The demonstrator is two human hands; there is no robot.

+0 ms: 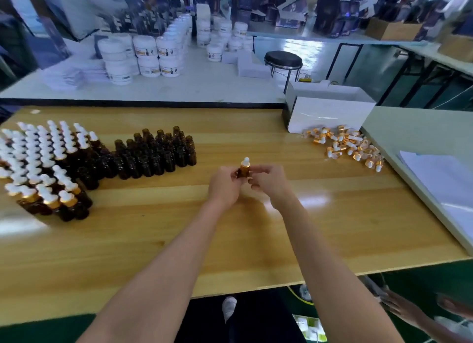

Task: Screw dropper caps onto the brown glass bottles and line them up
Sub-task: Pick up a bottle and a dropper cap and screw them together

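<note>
Gripping brown bottle (243,173) in my left hand (224,186), mid-worktop (256,235) | my right hand (268,181) pinched its dropper cap (246,162) | capped bottles (38,163) stood along left edge | loose caps (345,145) lay near far-right corner

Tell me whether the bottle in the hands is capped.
Capped: a dropper cap sits atop the bottle held by the left hand. Tightness: cannot tell.

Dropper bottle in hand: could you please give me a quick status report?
Left hand grips brown bottle; right hand pinches its dropper cap. Uncapped bottles left, loose caps right. Nothing in the way.
</note>
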